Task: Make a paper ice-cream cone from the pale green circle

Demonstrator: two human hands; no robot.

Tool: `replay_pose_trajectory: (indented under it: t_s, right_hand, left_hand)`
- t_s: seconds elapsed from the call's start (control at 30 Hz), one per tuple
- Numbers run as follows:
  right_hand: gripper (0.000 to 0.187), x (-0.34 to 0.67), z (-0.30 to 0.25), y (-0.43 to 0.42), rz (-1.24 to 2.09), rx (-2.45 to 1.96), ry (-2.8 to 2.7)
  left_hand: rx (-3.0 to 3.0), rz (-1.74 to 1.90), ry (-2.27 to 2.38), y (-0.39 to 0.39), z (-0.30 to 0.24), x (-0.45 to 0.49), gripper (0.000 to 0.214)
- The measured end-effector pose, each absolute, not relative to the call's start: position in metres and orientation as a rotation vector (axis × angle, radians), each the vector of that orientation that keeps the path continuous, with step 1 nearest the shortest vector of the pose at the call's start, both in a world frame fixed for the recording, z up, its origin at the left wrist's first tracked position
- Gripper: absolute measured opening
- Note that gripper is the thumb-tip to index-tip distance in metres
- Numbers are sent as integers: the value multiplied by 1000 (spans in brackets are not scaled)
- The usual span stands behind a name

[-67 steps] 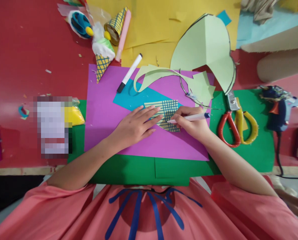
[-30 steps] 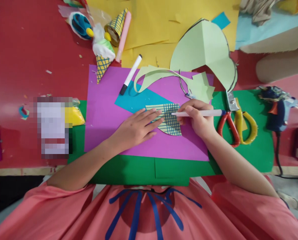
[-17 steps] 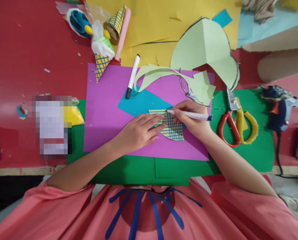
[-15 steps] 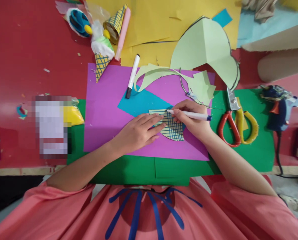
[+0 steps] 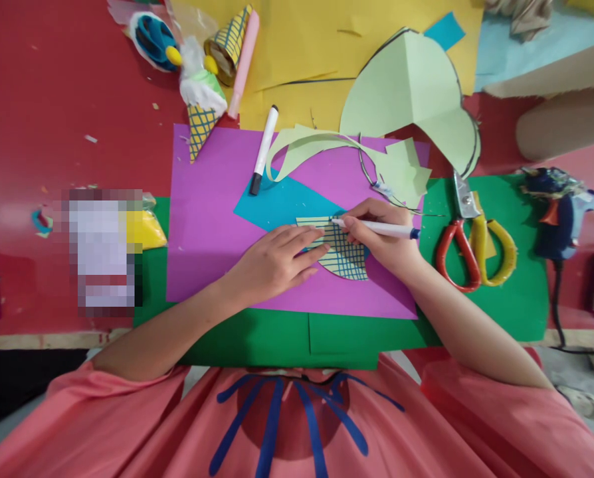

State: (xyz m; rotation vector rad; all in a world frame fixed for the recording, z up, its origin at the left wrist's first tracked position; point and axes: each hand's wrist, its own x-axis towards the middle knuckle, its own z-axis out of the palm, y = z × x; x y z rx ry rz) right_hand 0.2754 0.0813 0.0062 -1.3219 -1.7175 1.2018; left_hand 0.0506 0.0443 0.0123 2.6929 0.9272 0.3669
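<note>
While the left hand (image 5: 272,262) — flat — hides part of the gridded paper (image 5: 347,255), the right hand (image 5: 384,244) grips a pen (image 5: 389,230).

The left hand (image 5: 272,262) lies flat and the right hand (image 5: 384,244) grips a thin white pen (image 5: 381,229) over the middle of a purple paper sheet (image 5: 202,226), whose left half lies bare. Behind them, a white marker with a black cap (image 5: 264,149) and curling pale green paper offcuts (image 5: 401,176) block the way. Just right, red- and yellow-handled scissors (image 5: 464,211) and a blue glue gun (image 5: 556,216) crowd the green sheet (image 5: 257,338), bare along its near edge. The red table (image 5: 52,99) is open far left.
</note>
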Motion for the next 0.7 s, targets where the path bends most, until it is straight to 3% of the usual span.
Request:
replay_pose_trajectory:
  t_s: [0.7]
  right_hand:
    - [18, 274, 15, 81, 1190, -1314, -1844]
  left_hand:
    - [2665, 328, 934, 44, 12, 49, 36]
